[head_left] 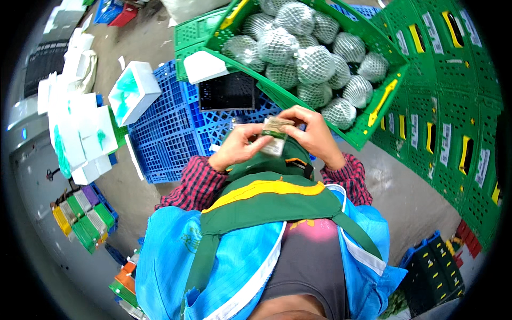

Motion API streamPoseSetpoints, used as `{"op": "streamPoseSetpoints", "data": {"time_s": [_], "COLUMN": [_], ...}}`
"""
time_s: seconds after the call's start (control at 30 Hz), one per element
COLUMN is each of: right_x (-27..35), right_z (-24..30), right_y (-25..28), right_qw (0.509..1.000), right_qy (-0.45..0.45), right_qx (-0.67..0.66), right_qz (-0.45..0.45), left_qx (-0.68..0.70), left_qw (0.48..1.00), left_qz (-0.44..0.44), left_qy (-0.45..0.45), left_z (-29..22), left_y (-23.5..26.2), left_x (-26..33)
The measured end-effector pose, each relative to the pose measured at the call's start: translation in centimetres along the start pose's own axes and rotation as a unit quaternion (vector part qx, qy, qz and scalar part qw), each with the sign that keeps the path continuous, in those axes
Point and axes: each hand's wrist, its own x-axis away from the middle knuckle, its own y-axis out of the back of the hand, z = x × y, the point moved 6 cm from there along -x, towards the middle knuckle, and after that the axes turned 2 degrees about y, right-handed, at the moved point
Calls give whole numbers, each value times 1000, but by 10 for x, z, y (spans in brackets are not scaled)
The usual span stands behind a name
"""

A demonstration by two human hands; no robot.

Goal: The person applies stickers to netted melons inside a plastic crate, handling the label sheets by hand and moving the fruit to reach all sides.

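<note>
In front of my waist, both hands are closed on a small flat printed piece (275, 135), tan, green and white; it could be a wad of labels or cards, I cannot tell which. My left hand (240, 144) pinches its left side between thumb and fingers. From the upper right, my right hand (311, 133) grips it, the thumb lying over its face. Just beyond my hands stands a green plastic crate (388, 101) filled with several round items in white foam nets (314, 64).
Stacked green crates (437, 101) rise like a wall on the right. Blue plastic pallets (160, 125) lie at the left, with a white foam box (134, 92) on their edge. A black tray (228, 92) sits beside the filled crate. More foam boxes (80, 133) stand far left.
</note>
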Motion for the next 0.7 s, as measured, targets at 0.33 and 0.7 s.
{"op": "streamPoseSetpoints", "data": {"time_s": [0.33, 0.7], "right_x": [3, -27], "right_z": [44, -92], "right_y": [-81, 90], "right_qw": [944, 904], "right_qy": [224, -8], "right_qx": [233, 98], "right_qz": [-69, -417], "left_qx": [512, 582], "left_qw": [844, 757], "left_qz": [-30, 113], "left_qy": [156, 276], "left_z": [71, 27], "left_y": [44, 87], "left_x": [-7, 51]}}
